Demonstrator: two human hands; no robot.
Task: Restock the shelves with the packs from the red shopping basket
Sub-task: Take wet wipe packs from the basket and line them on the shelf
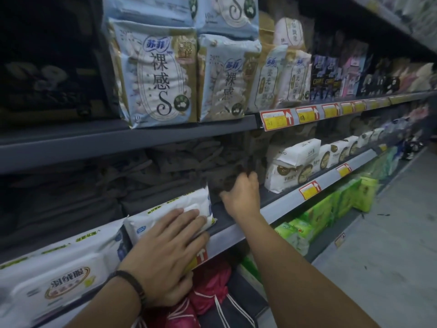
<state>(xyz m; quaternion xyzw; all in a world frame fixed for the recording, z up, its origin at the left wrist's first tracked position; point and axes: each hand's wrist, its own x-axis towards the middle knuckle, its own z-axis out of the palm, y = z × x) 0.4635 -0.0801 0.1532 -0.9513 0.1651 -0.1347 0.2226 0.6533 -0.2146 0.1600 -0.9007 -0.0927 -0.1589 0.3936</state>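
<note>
While the left hand [165,247] lies flat on a white pack [175,209], right-hand fingers [238,183] clutch something dark, indistinct.

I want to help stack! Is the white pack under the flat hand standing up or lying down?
Lying down. The white pack rests flat on the shelf edge with the left hand spread on top.

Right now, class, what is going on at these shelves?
A person is stocking a shop shelf with bare hands. The left hand lies flat on a white pack at the front edge of the middle shelf, pressing it into place. The right hand reaches deeper into the same shelf, fingers curled around a dark pack in the shadow. White packs with round labels stand further along. The red basket is not in view.
</note>
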